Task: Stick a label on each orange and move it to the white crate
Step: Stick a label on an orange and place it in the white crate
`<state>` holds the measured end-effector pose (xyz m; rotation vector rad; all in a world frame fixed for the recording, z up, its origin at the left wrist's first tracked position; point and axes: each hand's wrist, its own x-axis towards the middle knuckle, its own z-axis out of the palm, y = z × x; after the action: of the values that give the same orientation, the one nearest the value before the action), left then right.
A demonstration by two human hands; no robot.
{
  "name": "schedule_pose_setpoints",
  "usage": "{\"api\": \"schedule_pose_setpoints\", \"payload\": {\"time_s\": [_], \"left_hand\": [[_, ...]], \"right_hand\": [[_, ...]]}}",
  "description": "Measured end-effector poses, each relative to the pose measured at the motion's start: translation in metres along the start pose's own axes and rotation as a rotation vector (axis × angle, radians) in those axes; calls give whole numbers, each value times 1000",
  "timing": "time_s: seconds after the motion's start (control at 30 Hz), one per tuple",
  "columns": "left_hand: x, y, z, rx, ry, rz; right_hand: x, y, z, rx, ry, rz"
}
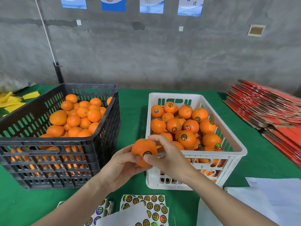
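Note:
My left hand (121, 167) holds an orange (143, 148) from below, just left of the white crate's near corner. A round dark label (147, 153) sits on the orange's front. My right hand (164, 154) is curled over the orange, its thumb pressing at the label's edge. The white crate (234, 145) on the right holds several labelled oranges (186, 138). The black crate (101, 144) on the left is full of unlabelled oranges (82, 117). Sheets of round stickers (154, 207) lie on the green table below my hands.
Flattened red cartons (267, 110) are stacked at the far right. White paper sheets (268, 198) lie at the near right. Yellow foam pieces (11, 101) lie at the far left. A grey wall stands behind the table.

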<state>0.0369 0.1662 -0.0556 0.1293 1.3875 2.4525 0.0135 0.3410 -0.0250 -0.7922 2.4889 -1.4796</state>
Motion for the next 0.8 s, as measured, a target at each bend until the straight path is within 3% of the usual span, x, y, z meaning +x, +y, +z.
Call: {"api": "schedule_pose_setpoints", "payload": {"time_s": [0.1,0.2,0.33,0.5,0.6,0.67,0.8], "left_hand": [[7,2,9,28,13,7],[21,0,23,25,11,5],[47,8,37,86,-15,41],[88,15,38,164,218,-3],[102,10,41,188,273,-7],[106,7,44,186,302,-17],[112,3,43,135,340,-28]], "right_hand": [[0,6,-6,-60,-24,-6],[4,11,-10,-206,108,-111],[21,22,-37,-146,219,-134],[87,54,-88,-179,411,-26],[129,78,-110,-276,476,65],[150,96,-117,-387,468,105],[175,120,-116,-728,286,197]]}}
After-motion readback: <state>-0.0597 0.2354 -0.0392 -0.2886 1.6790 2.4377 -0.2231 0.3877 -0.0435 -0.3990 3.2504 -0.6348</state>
